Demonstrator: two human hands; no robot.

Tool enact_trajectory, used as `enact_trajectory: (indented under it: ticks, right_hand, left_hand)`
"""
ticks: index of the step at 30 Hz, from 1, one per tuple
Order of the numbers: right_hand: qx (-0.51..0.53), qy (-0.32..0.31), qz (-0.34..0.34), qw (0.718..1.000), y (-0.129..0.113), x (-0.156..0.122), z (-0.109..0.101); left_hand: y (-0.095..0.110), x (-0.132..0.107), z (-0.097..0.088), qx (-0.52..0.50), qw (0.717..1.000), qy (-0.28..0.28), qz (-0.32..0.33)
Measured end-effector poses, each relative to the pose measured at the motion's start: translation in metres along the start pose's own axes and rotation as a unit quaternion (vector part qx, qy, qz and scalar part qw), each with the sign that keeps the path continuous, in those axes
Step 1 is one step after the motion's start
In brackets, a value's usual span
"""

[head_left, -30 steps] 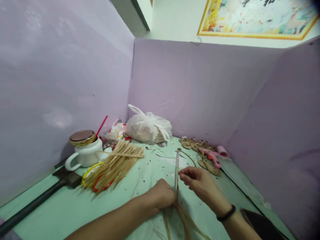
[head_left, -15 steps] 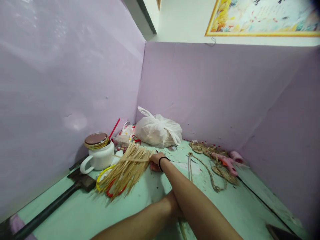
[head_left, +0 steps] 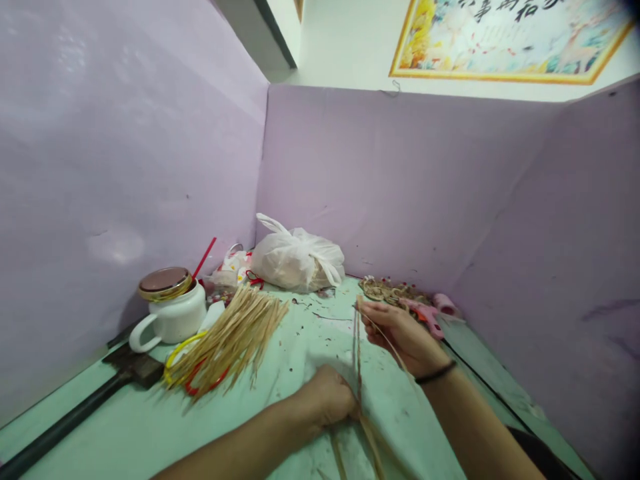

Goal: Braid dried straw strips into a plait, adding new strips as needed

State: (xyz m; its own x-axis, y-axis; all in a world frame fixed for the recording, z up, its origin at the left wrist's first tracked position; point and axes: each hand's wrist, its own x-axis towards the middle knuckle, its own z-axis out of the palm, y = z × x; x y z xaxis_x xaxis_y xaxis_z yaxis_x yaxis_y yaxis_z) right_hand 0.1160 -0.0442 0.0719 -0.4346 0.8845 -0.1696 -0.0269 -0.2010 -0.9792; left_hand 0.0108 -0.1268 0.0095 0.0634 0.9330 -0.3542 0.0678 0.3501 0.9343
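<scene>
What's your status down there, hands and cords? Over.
Left hand closed around the cords. Right hand pinching a thin straw strip near their far end. Pink glue gun close by the right hand; straw bundle off left.

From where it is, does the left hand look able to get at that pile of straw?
Probably yes: nothing tall stands between the left hand and the straw pile. But it looks closed on the cords, so it would likely need to let go first.
</scene>
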Motion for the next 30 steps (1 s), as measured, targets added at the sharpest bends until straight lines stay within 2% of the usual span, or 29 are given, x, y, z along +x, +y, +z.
enact_trajectory:
  ticks: [3, 5, 7, 10, 13, 18, 25, 30]
  right_hand:
    - [-0.068, 0.016, 0.017, 0.997, 0.022, -0.038, -0.024]
    - [-0.115, 0.054, 0.034, 0.991, 0.044, -0.052, -0.028]
    - [-0.182, 0.065, 0.033, 0.981, 0.063, -0.057, -0.028]
    - [-0.265, 0.060, -0.008, 0.962, 0.080, -0.055, -0.027]
    - [-0.319, 0.075, -0.032, 0.944, 0.083, -0.053, -0.027]
    - [-0.368, 0.057, -0.017, 0.928, 0.076, -0.058, -0.026]
    - [-0.357, 0.009, -0.018, 0.934, 0.075, -0.061, -0.030]
    - [-0.315, -0.011, 0.005, 0.949, 0.073, -0.062, -0.030]
  left_hand:
    - [0.006, -0.004, -0.001, 0.007, 0.999, 0.014, -0.040]
    - [0.008, -0.005, -0.002, 0.010, 0.999, -0.012, -0.050]
    - [0.008, -0.004, -0.003, 0.006, 0.998, -0.034, -0.053]
    - [0.006, -0.001, -0.003, 0.018, 0.998, -0.033, -0.049]
    - [0.004, 0.000, -0.003, 0.029, 0.998, -0.034, -0.054]
    - [0.004, -0.002, -0.002, 0.040, 0.997, -0.035, -0.053]
    - [0.005, -0.001, -0.002, 0.043, 0.997, -0.040, -0.048]
    - [0.004, -0.002, -0.001, 0.042, 0.997, -0.042, -0.047]
